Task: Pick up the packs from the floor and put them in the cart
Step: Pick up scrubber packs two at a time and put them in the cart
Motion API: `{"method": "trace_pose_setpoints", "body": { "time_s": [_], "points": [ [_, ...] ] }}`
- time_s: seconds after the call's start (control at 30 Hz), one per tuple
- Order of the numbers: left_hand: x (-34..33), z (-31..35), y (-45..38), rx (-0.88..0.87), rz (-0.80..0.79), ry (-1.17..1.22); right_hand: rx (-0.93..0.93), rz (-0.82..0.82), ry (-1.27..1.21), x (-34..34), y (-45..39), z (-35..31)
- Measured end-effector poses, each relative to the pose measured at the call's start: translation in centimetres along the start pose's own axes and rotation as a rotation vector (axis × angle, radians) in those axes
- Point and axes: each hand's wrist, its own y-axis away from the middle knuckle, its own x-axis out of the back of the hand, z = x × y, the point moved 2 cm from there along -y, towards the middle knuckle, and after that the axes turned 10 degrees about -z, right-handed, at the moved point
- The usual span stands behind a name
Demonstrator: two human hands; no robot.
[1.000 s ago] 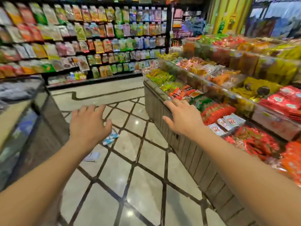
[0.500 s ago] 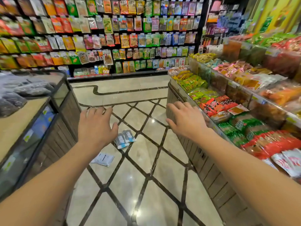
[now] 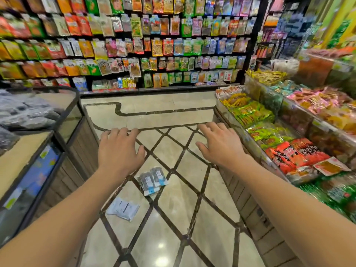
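Three packs lie on the tiled floor in the aisle. Two dark packs with blue bottoms (image 3: 153, 179) sit side by side, overlapping. A white pack (image 3: 123, 208) lies closer to me, to their left. My left hand (image 3: 119, 151) hovers above the floor, just beyond and left of the dark packs, with fingers spread and holding nothing. My right hand (image 3: 219, 144) is stretched out over the aisle near the right display's edge, fingers relaxed and empty. No cart is in view.
A wood-sided counter with a glass case (image 3: 63, 120) stands on the left. A long display bin of snack packs (image 3: 269, 135) runs along the right. A wall rack of hanging packs (image 3: 154, 45) closes the aisle's far end.
The view has turned left and moved forward along the aisle. The floor packs now appear nearer and more central. Both hands stay outstretched and empty.
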Motion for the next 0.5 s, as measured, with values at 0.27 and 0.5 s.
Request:
{"method": "trace_pose_setpoints", "body": {
  "time_s": [0.27,0.5],
  "points": [
    [-4.9,0.4,-11.2,0.024,-0.051,-0.029,0.071,0.005,0.008,-4.0,-13.8,0.7],
    [-8.7,1.5,-22.5,0.065,-0.112,-0.006,0.193,0.007,0.034,-6.4,-26.5,2.3]
  ]
}}
